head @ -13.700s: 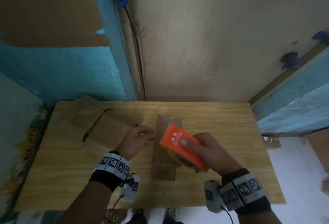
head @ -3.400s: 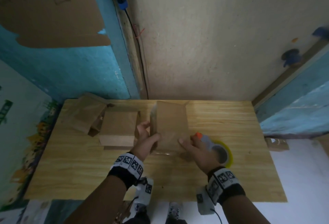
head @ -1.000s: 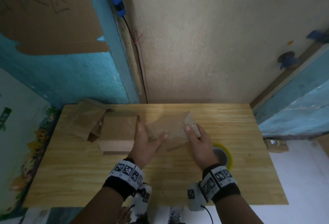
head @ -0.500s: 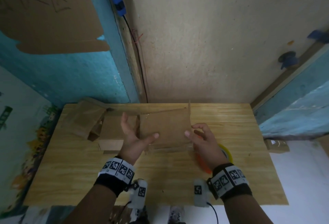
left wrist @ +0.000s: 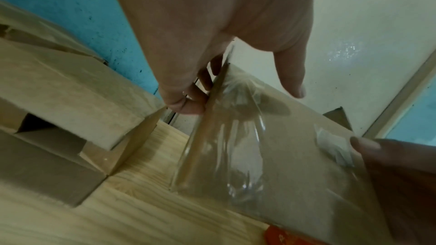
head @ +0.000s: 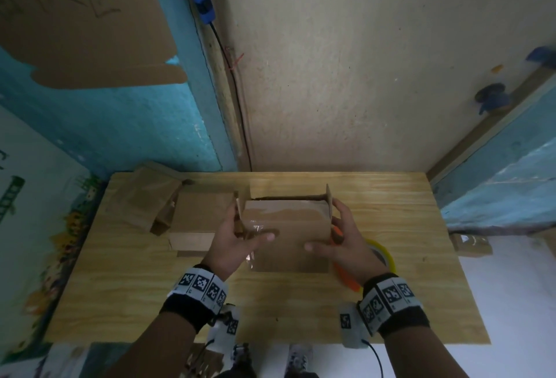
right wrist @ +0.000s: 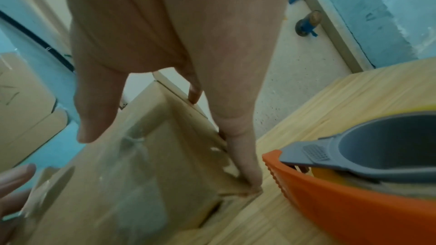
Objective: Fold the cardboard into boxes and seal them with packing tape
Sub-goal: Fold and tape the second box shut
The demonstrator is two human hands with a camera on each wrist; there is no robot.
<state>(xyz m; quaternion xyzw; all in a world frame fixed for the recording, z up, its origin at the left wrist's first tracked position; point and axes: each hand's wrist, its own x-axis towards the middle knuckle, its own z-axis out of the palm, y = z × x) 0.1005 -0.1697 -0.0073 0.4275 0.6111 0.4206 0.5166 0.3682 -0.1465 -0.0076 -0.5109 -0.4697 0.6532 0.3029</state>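
A brown cardboard box (head: 288, 242) stands in the middle of the wooden table (head: 301, 311), its open end away from me and two side flaps raised. Clear tape (left wrist: 235, 146) lies wrinkled over its near face. My left hand (head: 240, 234) grips the left corner, thumb on the taped face and fingers behind the left flap. My right hand (head: 334, 236) holds the right side, thumb on the face and fingers along the side wall. The orange tape dispenser (right wrist: 354, 183) with its yellow roll (head: 380, 253) lies on the table just right of the box.
Two more folded cardboard boxes (head: 198, 221) (head: 147, 200) sit at the back left of the table, close to my left hand. A wall rises right behind the table. Another small box (head: 472, 245) lies off the table's right edge.
The box has been turned and lowered, so its open end now faces away. Both hands have shifted out to its left and right sides.
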